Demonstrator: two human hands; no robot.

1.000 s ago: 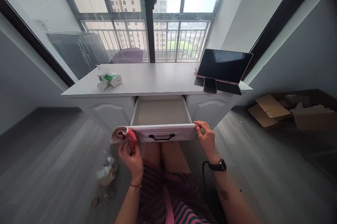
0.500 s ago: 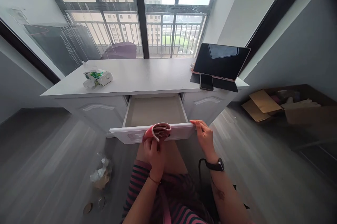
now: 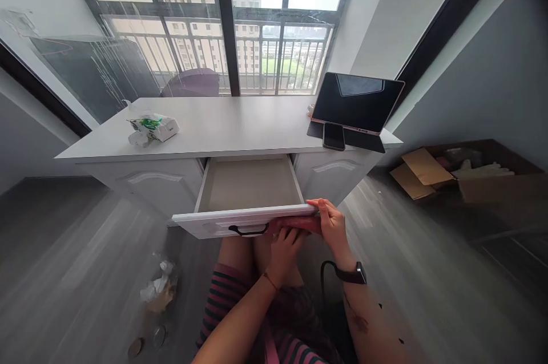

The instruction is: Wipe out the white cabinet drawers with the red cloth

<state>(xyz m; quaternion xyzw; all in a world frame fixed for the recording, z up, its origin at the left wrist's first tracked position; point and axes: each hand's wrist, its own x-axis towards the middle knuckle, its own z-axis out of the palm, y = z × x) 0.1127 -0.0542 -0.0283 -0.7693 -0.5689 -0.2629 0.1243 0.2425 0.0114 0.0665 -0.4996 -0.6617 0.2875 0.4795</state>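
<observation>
A drawer point(image 3: 252, 181) stands pulled out of the white desk point(image 3: 240, 124), and its inside shows bare. My right hand point(image 3: 333, 228) grips the upper right corner of the drawer front point(image 3: 214, 225), thumb on the near side. With fingers bent, my left hand point(image 3: 286, 253) presses a red cloth point(image 3: 299, 223) flat against the right part of that front. The cloth reaches from beside the black handle point(image 3: 248, 231) to under my right hand. Part of the cloth is hidden behind my left fingers.
On the desk are a tissue pack point(image 3: 156, 126) at left, and a tablet point(image 3: 357, 101) and phone point(image 3: 334, 136) at right. An open cardboard box point(image 3: 492, 187) stands on the floor at right. Crumpled plastic point(image 3: 158, 287) and two small round lids point(image 3: 136, 347) lie at lower left.
My left hand has moved the cloth rightward from around the handle to the right side of the drawer front, spreading it flatter. The handle now shows. My right hand keeps its hold.
</observation>
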